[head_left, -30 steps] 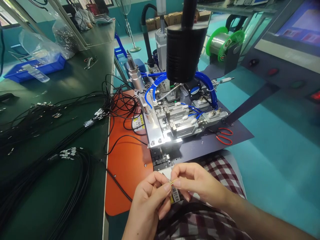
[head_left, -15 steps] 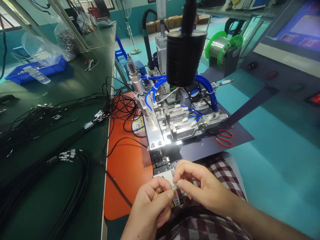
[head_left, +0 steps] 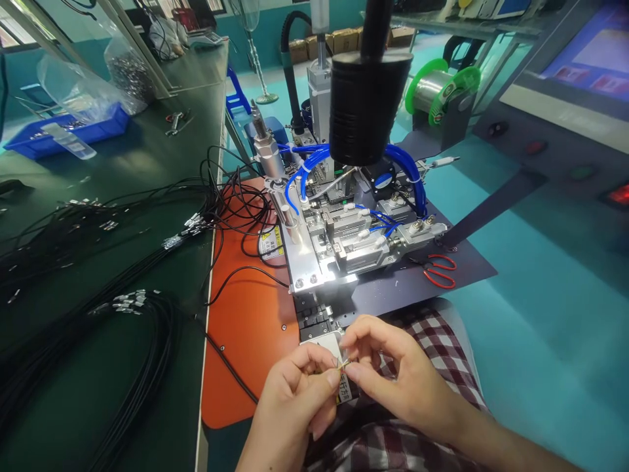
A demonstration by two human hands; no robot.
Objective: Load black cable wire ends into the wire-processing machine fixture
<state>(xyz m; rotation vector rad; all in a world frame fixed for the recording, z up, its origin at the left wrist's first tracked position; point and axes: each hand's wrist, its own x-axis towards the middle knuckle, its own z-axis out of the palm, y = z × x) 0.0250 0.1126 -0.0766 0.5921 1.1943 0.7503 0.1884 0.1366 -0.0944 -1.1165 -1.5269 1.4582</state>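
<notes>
Thin stripped cable wires (head_left: 343,364) show between my two hands, low in the middle of the head view. My left hand (head_left: 302,393) is closed, thumb and forefinger pinching the cable end. My right hand (head_left: 388,367) is closed too, thumb and forefinger tips on the free ends of the fine wires. A light-coloured wire is visible; the other strands are too small to tell apart. Just behind my hands is the front of a metal clamping machine (head_left: 354,252) with blue air tubes. A labelled white plate (head_left: 327,342) lies partly hidden beneath my fingers.
Bundles of black cables (head_left: 162,341) lie on the green table (head_left: 162,157) at left, some looping over the orange plate (head_left: 255,341). Red-handled scissors (head_left: 439,271) rest right of the machine. A black nozzle (head_left: 368,108) hangs above it, near a solder wire spool (head_left: 432,92).
My right fingertips have closed in on the wire ends. A red strand seen below the fingers earlier no longer shows. The camera view has shifted slightly.
</notes>
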